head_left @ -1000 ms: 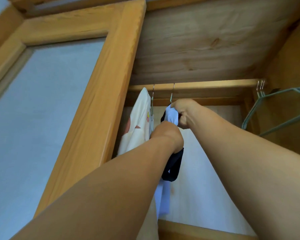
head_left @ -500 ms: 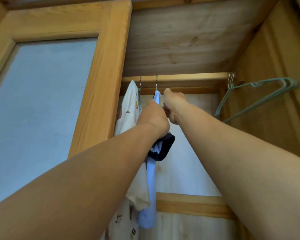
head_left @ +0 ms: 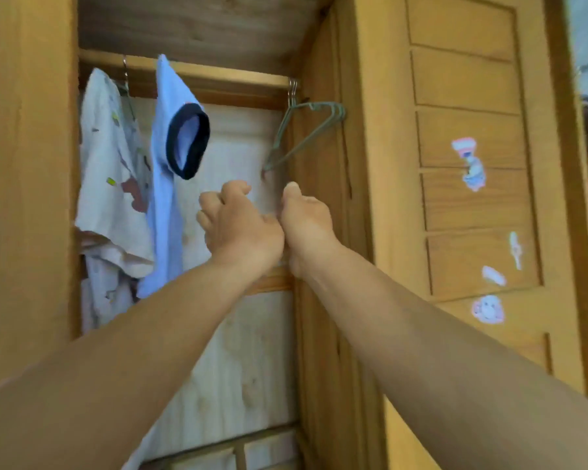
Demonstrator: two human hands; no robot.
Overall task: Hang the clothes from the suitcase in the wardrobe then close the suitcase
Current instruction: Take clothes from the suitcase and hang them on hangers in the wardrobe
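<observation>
Neither hand holds anything: our left hand (head_left: 238,228) has fingers loosely curled around nothing, and our right hand (head_left: 302,222) is beside it, touching at the knuckles, fingers mostly hidden behind the hand, so we judge it empty but can't see the grip fully. Both hang in front of the open wardrobe (head_left: 381,164), below the rail (head_left: 218,74). Two garments are on the rail at the left: a light blue shirt (head_left: 165,184) with a dark navy cuff (head_left: 188,140), and just left of it a white patterned shirt (head_left: 111,157), the two touching. Spare green wire hangers (head_left: 302,130) sit at the right end of the rail, well apart from the clothes and just above our right hand. Suitcase is not in view, so we can't tell how many clothes are left. Handling, as a guess: the shirts are light, soft and limp, with no stiffness, and they will slide off a thin wire hanger if the shoulders sit uneven. Best hold is at the shoulder seams or collar when dressing the hanger, then carry by the hook. The wire hangers look springy and tangle-prone, so take one by its hook and lift it clear of the others.
</observation>
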